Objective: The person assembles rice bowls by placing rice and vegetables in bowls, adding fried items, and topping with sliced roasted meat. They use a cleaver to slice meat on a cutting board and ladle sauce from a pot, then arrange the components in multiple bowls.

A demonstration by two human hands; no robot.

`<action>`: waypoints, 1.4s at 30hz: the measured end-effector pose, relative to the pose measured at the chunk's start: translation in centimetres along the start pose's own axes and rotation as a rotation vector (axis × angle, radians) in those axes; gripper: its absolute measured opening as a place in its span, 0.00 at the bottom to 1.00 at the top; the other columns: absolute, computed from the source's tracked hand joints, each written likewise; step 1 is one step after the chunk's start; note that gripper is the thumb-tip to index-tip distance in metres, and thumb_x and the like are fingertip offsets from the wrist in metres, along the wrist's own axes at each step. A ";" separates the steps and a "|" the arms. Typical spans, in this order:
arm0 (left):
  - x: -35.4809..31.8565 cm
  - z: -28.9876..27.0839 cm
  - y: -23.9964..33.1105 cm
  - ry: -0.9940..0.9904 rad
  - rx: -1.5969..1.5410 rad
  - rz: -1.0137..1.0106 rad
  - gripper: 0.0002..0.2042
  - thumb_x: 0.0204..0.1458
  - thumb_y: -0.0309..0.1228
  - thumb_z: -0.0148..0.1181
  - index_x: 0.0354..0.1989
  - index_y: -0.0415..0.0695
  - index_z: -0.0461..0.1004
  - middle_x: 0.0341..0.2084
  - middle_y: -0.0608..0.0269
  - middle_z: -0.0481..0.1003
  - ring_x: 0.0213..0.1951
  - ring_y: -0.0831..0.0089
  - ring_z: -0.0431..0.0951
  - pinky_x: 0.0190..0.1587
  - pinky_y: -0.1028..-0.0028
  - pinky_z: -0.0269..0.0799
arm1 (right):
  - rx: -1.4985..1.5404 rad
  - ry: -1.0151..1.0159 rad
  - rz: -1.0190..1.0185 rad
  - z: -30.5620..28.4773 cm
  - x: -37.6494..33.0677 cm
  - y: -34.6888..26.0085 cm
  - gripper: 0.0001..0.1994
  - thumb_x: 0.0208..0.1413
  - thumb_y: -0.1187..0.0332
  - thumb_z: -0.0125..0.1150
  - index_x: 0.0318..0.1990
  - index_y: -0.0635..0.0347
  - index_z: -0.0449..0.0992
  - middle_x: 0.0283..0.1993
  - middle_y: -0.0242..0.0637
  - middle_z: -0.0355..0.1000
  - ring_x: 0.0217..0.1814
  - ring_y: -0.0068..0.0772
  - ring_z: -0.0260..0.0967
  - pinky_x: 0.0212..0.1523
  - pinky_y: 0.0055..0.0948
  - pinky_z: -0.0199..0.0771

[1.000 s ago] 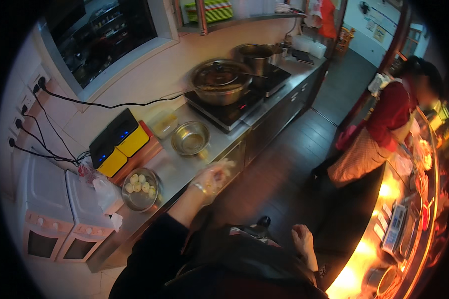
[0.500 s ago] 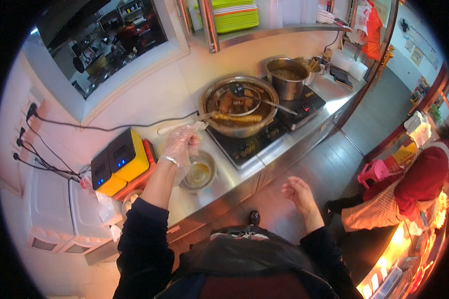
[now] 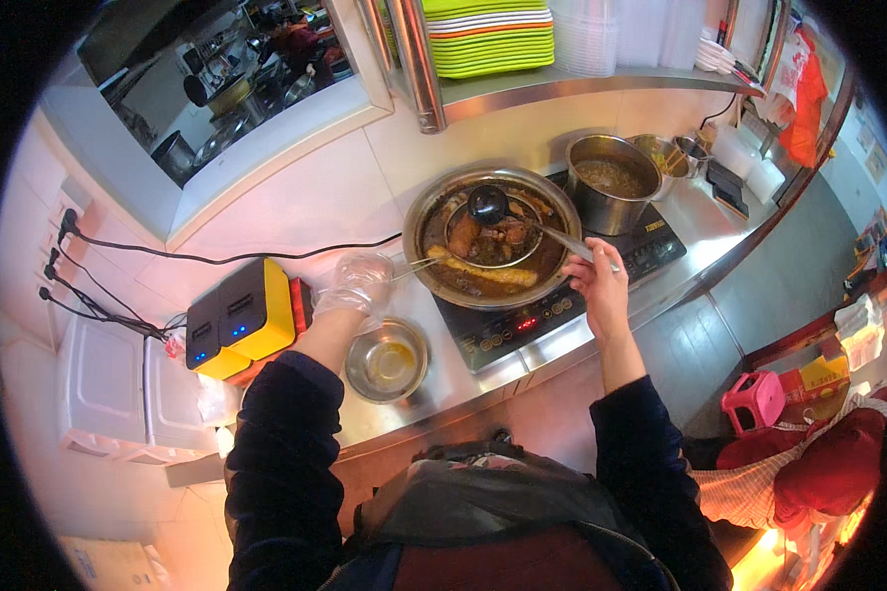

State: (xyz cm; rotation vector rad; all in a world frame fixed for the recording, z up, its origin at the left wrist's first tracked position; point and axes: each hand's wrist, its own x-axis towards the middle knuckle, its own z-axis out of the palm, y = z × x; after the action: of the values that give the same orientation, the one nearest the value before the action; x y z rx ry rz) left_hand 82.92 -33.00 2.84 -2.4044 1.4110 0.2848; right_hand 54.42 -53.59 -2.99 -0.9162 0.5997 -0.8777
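Simmering on the cooktop, the wide pan (image 3: 493,236) holds your ladle (image 3: 490,205). Your right hand (image 3: 599,288) has its grip closed on the handle; your gloved left hand (image 3: 357,286) pinches chopsticks (image 3: 416,266) at the rim. Tilt the ladle and broth may splash the tabletop (image 3: 443,379) or steel bowl (image 3: 387,361).

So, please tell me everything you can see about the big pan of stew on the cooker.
The big pan is wide, round and shallow, of grey metal with a worn rim. It sits level on a black cooktop with small red lights. Dark brown broth fills it, with chunks of food and one long pale piece near the front. A round wire strainer and a dark ladle rest inside. The right hand holds the ladle's handle; the gloved left hand holds tongs that reach over the pan's left rim.
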 end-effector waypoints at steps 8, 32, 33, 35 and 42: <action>-3.9 1.5 0.0 0.132 -0.326 -0.156 0.15 0.50 0.37 0.50 0.39 0.42 0.78 0.40 0.43 0.75 0.45 0.53 0.75 0.49 0.60 0.69 | -0.811 -0.020 -0.626 -1.5 -4.1 -0.8 0.15 0.65 0.63 0.47 0.53 0.59 0.70 0.42 0.37 0.74 0.38 0.22 0.73 0.33 0.19 0.69; -8.5 -5.9 -3.1 0.310 -0.501 -0.106 0.16 0.45 0.35 0.63 0.40 0.40 0.76 0.32 0.53 0.77 0.35 0.68 0.77 0.43 0.71 0.71 | -0.586 -0.416 0.775 9.4 -12.0 23.0 0.22 0.53 0.57 0.61 0.46 0.65 0.65 0.29 0.40 0.71 0.20 0.28 0.72 0.15 0.26 0.69; -8.8 -5.7 -3.4 0.343 -0.478 -0.098 0.17 0.45 0.38 0.63 0.41 0.40 0.75 0.34 0.51 0.77 0.38 0.65 0.77 0.45 0.70 0.70 | -0.495 -0.362 0.749 10.0 -12.0 23.5 0.16 0.53 0.62 0.60 0.40 0.64 0.66 0.29 0.40 0.71 0.20 0.29 0.72 0.14 0.28 0.70; -9.1 -5.3 -4.3 0.337 -0.451 -0.087 0.18 0.45 0.39 0.63 0.41 0.40 0.76 0.35 0.50 0.77 0.40 0.62 0.77 0.46 0.70 0.70 | -0.515 -0.292 0.697 10.9 -12.2 24.4 0.13 0.54 0.65 0.59 0.39 0.63 0.67 0.29 0.40 0.71 0.21 0.29 0.73 0.15 0.28 0.70; -8.6 -2.4 -9.0 0.384 -0.205 0.127 0.19 0.44 0.40 0.63 0.42 0.42 0.75 0.36 0.51 0.77 0.41 0.57 0.77 0.47 0.68 0.70 | -0.284 -0.099 0.617 11.8 -14.4 23.5 0.06 0.56 0.70 0.55 0.39 0.60 0.69 0.31 0.36 0.72 0.24 0.28 0.73 0.18 0.23 0.72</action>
State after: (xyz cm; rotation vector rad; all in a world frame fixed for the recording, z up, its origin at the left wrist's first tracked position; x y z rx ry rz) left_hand 86.56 -22.96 9.62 -2.6413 1.7810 -0.0070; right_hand 64.86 -28.88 -16.39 -0.9436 0.8735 -0.1938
